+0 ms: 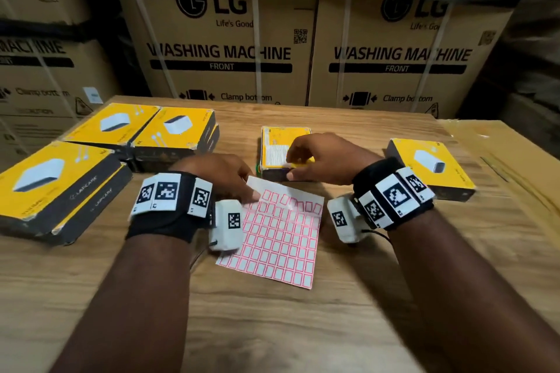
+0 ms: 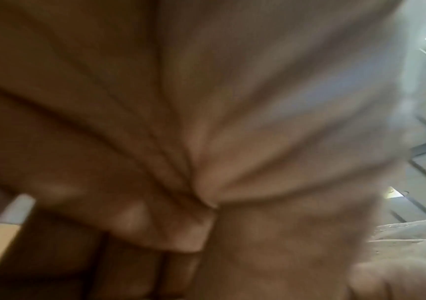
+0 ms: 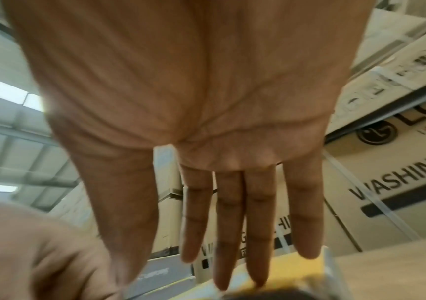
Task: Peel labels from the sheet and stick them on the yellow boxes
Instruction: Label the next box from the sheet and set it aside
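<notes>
The left hand point(image 1: 224, 179) pins the label sheet point(image 1: 278, 233) flat on the surface point(image 1: 272, 327), fingers bent, steadying it for peeling. Just beyond, the right hand point(image 1: 321, 157) presses straight fingers onto the yellow box point(image 1: 281, 142), seemingly smoothing a label.

Large brown cardboard washing-machine cartons point(image 1: 224, 39), bound with white straps and printed in black, stood stacked behind the light wood-grain surface point(image 1: 272, 327); roof panels point(image 3: 14, 142) showed overhead.
</notes>
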